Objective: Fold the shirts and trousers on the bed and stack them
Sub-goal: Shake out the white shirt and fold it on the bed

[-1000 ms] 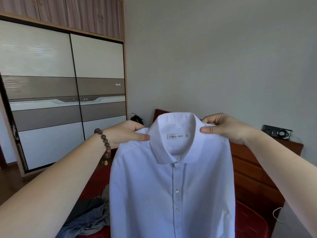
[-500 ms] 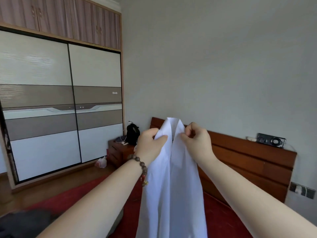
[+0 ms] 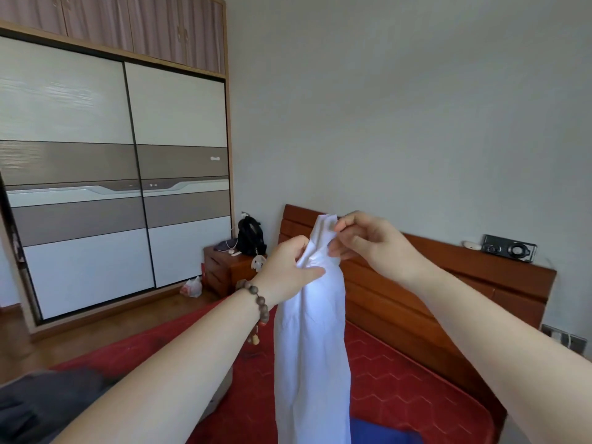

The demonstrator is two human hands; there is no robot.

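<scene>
A white dress shirt point(image 3: 312, 347) hangs in the air above the bed point(image 3: 400, 379), folded lengthwise into a narrow strip. My left hand point(image 3: 291, 270), with a bead bracelet on the wrist, grips the shirt just below its collar. My right hand point(image 3: 368, 241) pinches the collar at the top. Dark grey clothes point(image 3: 41, 402) lie on the bed at the lower left. A blue garment point(image 3: 381, 432) shows at the bottom edge, behind the shirt.
The bed has a red quilted cover and a wooden headboard point(image 3: 448, 283) carrying a black device point(image 3: 509, 248). A nightstand point(image 3: 224, 270) with a black bag point(image 3: 250, 235) stands beside a sliding-door wardrobe point(image 3: 112, 187). A plastic bag point(image 3: 192, 286) lies on the floor.
The shirt was held wide open by the shoulders, facing me. My hands have since come together, folding it in half lengthwise; my left hand has shifted to just below the collar.
</scene>
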